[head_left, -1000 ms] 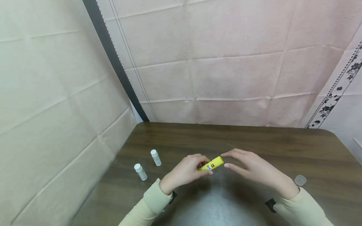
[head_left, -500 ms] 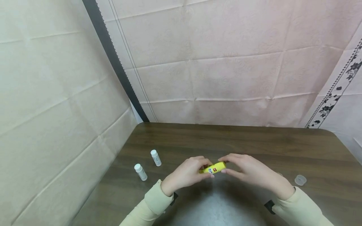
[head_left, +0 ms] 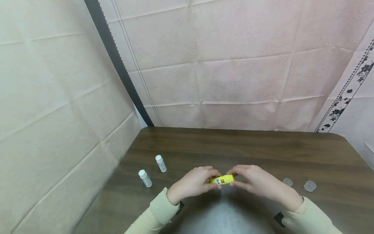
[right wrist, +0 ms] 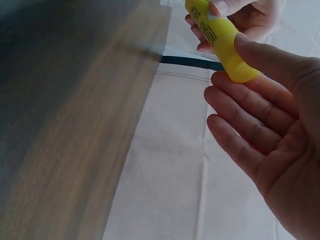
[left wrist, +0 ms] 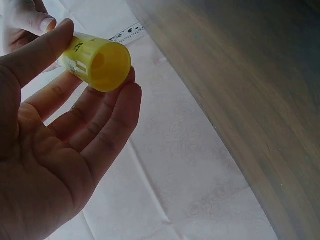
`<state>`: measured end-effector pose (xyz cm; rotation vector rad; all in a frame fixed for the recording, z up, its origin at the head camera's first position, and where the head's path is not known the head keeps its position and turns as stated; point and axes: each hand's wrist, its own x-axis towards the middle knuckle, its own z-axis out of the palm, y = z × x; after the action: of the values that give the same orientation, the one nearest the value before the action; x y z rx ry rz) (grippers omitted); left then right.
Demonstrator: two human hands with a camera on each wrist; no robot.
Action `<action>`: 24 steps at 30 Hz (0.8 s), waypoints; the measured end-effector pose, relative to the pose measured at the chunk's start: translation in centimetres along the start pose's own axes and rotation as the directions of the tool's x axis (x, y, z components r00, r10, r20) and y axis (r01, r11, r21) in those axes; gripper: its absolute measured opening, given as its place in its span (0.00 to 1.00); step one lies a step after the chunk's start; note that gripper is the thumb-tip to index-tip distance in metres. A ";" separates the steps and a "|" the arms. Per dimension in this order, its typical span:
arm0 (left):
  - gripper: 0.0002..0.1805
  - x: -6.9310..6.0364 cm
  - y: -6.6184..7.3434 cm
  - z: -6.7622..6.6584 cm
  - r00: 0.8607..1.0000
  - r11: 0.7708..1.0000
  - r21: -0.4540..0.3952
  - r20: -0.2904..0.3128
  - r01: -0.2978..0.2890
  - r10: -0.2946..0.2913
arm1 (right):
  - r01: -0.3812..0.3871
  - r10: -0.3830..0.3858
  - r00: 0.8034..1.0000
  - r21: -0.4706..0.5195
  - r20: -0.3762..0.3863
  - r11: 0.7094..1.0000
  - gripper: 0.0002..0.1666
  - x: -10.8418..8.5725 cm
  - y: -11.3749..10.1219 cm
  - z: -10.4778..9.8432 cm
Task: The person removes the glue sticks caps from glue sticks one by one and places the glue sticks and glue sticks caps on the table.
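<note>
Both hands hold a yellow tube that looks like a glue stick [head_left: 223,179], a little above the table in the head view. My left hand [head_left: 195,182] grips its left end between thumb and fingers; the hollow end of the glue stick [left wrist: 110,67] faces the left wrist camera. The thumb and fingers of my right hand [head_left: 257,181] pinch the other end. From the right wrist, that rounded end of the glue stick [right wrist: 240,65] shows between thumb and fingers, with small print further along the side.
On the left of the brown table [head_left: 248,143] lie two small white tubes with white caps, one nearer [head_left: 145,178] and one farther [head_left: 161,163]. Two clear round caps, one left [head_left: 287,182] and one right [head_left: 310,186], lie beyond the right wrist. Pale cloth [head_left: 233,65] hangs behind.
The right hand has closed in and taken hold of the glue stick's right end. Both hands have come slightly nearer, and the glue stick lies more level. A second clear cap has come into view.
</note>
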<state>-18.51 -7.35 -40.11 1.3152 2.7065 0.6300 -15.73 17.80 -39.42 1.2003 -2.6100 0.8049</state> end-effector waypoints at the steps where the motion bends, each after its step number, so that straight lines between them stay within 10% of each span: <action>1: 0.17 0.0 0.0 0.0 1.000 1.000 0.000 0.003 -0.001 0.001 | 0.012 -0.012 1.000 -0.001 -0.010 1.000 0.12 0.0 0.0 0.1; 24: 0.19 0.0 0.3 0.2 0.998 0.995 0.081 0.038 -0.058 0.055 | 0.120 -0.125 0.989 -0.058 -0.080 0.991 0.14 -0.6 0.3 0.6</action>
<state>-18.25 -7.14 -40.21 1.4125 2.7022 0.4992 -15.54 18.05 -40.23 1.2696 -2.4487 0.7405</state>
